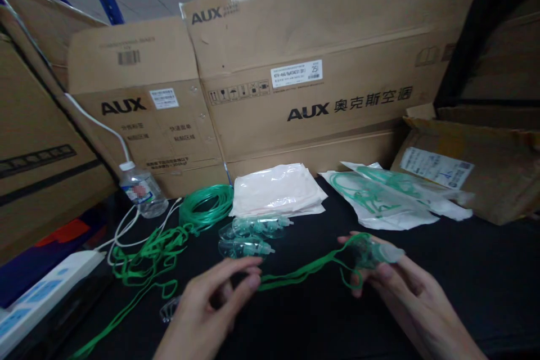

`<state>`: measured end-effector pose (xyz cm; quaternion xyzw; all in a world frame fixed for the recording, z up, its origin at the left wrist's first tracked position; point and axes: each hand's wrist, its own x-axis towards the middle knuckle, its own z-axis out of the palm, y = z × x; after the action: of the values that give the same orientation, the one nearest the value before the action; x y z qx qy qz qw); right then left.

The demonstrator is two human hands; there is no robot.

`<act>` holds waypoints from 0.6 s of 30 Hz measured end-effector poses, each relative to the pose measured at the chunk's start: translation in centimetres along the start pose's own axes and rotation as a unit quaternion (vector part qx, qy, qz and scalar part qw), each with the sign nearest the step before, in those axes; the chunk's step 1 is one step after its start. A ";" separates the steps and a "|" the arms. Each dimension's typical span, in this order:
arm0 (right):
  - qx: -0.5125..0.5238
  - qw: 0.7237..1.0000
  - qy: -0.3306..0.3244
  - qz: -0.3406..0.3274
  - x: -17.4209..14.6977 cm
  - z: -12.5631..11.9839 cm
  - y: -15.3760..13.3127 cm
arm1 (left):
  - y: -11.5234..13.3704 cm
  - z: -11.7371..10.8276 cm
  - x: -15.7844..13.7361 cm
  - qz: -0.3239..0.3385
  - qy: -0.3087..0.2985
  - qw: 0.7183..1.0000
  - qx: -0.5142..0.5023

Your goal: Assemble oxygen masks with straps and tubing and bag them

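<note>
My right hand (405,287) is closed around a clear green-tinted oxygen mask (366,253) with a whitish connector facing right. From the mask a green elastic strap (301,274) stretches left across the black surface. My left hand (211,298) has its fingers curled at the strap's other end, which runs in behind the thumb; its exact grip is partly hidden. Just beyond my left hand lie several more clear masks (253,236). A tangle of green straps (147,259) is to the left, and a small clear plastic piece (169,309) lies partly behind my left wrist.
Behind are coiled green tubing (206,208), stacked white pouches (276,188) and bags with green tubing (379,194). A plastic bottle (145,191), cables and a power strip (50,287) occupy the left. Large cardboard boxes (337,140) wall the back; a smaller carton (498,174) stands right.
</note>
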<state>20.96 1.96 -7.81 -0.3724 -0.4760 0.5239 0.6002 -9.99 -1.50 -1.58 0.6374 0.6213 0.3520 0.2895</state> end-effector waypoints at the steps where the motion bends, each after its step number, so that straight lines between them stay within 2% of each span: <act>1: -0.012 1.000 -0.012 0.019 0.1 0.1 0.2 | -0.2 -1.5 1.0 0.020 0.054 0.997 0.053; 2: -0.023 0.999 -0.018 0.035 0.1 0.3 0.2 | -0.6 -3.0 2.3 0.044 0.119 0.986 0.112; 3: -0.029 0.998 -0.019 0.045 0.2 0.4 0.2 | -0.9 -4.5 3.8 0.060 0.158 0.970 0.174; 5: -0.030 0.998 -0.017 0.058 0.4 0.5 0.0 | -1.7 -6.8 7.1 0.043 0.144 0.940 0.306; 7: -0.025 0.997 -0.019 0.069 0.5 0.5 -0.2 | -2.5 -8.0 10.2 0.040 0.111 0.932 0.342; 9: -0.026 0.996 -0.032 0.075 0.5 0.4 -0.3 | -3.1 -7.9 12.4 0.040 0.077 0.930 0.357; 12: -0.035 0.995 -0.062 0.076 0.3 0.3 -0.1 | -3.8 -6.9 14.0 0.036 0.049 0.924 0.377; 15: -0.035 0.993 -0.080 0.078 0.2 0.4 0.0 | -4.3 -6.3 14.4 0.028 0.056 0.919 0.389; 18: -0.033 0.992 -0.086 0.080 0.1 0.5 -0.3 | -4.7 -6.9 14.6 0.027 0.081 0.922 0.378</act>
<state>20.51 1.97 -7.37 -0.3822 -0.5114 0.5848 0.5004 -18.62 12.83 0.00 0.6853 0.7120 0.1490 -0.0343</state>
